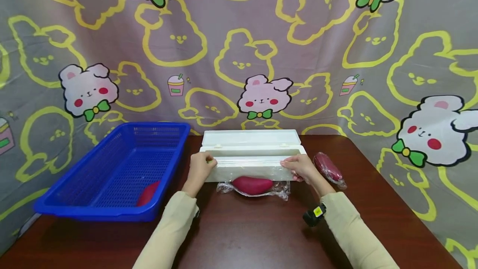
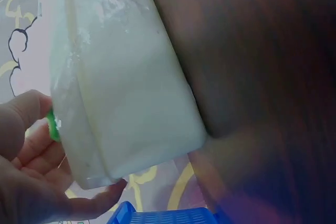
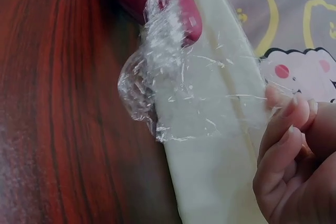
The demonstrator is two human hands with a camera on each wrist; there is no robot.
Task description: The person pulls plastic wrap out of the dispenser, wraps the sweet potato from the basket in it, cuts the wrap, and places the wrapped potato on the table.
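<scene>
A white cling film dispenser box [image 1: 228, 173] lies across the table, its lid [image 1: 251, 138] raised at the back. My left hand [image 1: 200, 167] is at the box's left end, thumb and fingers pinching a small green slide cutter [image 2: 53, 125]. At the other end my right hand [image 1: 301, 167] pinches the edge of clear cling film [image 3: 210, 87], which hangs down over the box's front. Against that front lies a purplish-red sweet potato [image 1: 253, 185], with crumpled film under it and bunched at both its ends.
Left of the box stands a blue plastic basket [image 1: 93, 214] with a red sweet potato [image 1: 148, 194] inside. A film-wrapped sweet potato [image 1: 328, 166] lies beyond my right hand. A patterned curtain [image 1: 209, 45] hangs behind the brown table [image 1: 239, 235].
</scene>
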